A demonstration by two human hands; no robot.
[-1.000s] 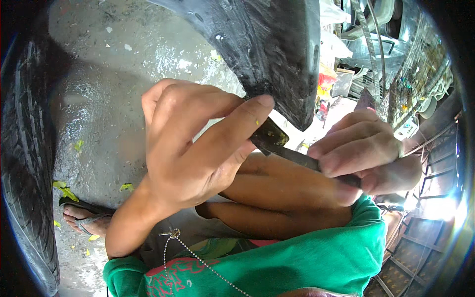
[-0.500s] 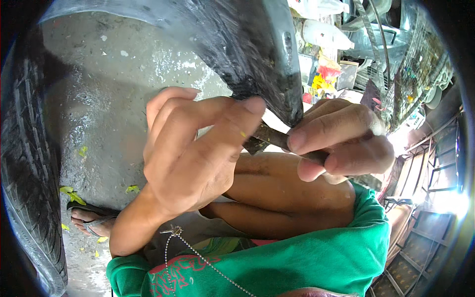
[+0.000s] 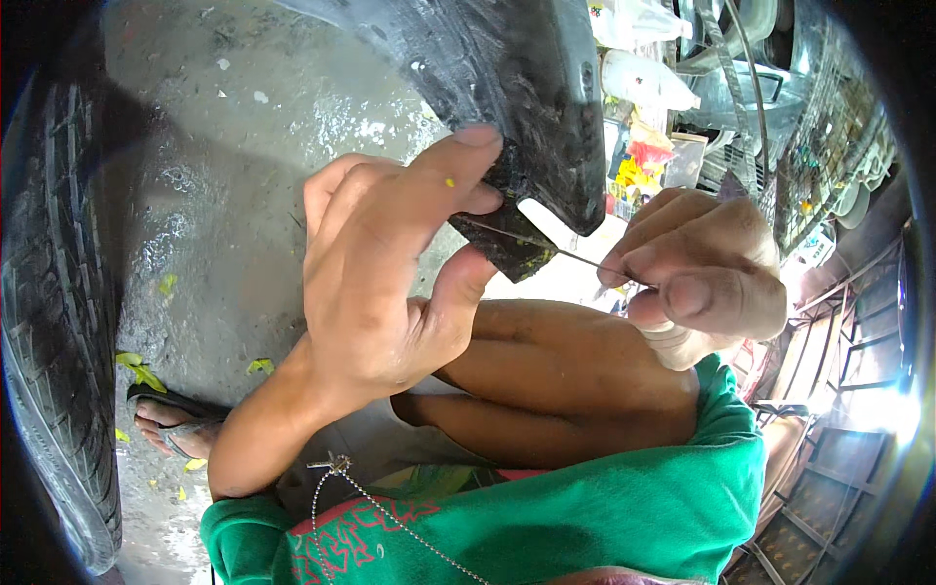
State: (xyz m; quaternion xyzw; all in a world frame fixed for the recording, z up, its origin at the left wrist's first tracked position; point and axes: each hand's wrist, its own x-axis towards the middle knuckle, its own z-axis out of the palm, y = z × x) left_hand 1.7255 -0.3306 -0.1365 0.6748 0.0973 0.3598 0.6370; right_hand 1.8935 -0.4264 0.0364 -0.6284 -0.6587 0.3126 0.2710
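A large curved black piece [image 3: 546,107], smooth and streaked, comes down from the top and ends in front of me. At its lower end is a dark, rough-edged flap [image 3: 517,258] with a pale gap beside it. My left hand [image 3: 375,278] grips this flap, fingers on its upper side and thumb below. My right hand [image 3: 717,273] is closed on a thin dark blade [image 3: 590,262], seen nearly edge-on. The blade reaches left across the flap toward my left fingers. How far it goes into the flap I cannot tell.
A treaded black tyre [image 3: 58,322] stands at the left. Wet grey concrete [image 3: 224,224] with yellow-green leaves [image 3: 141,372] lies beyond my sandalled foot [image 3: 175,424]. At the upper right are plastic bottles [image 3: 648,80] and a wire mesh [image 3: 819,127]. My bent leg [image 3: 585,366] is under my hands.
The blade has turned from its flat side to nearly edge-on. My right hand has rolled over and shifted slightly lower. My left thumb now shows below the flap; the black piece has tilted slightly.
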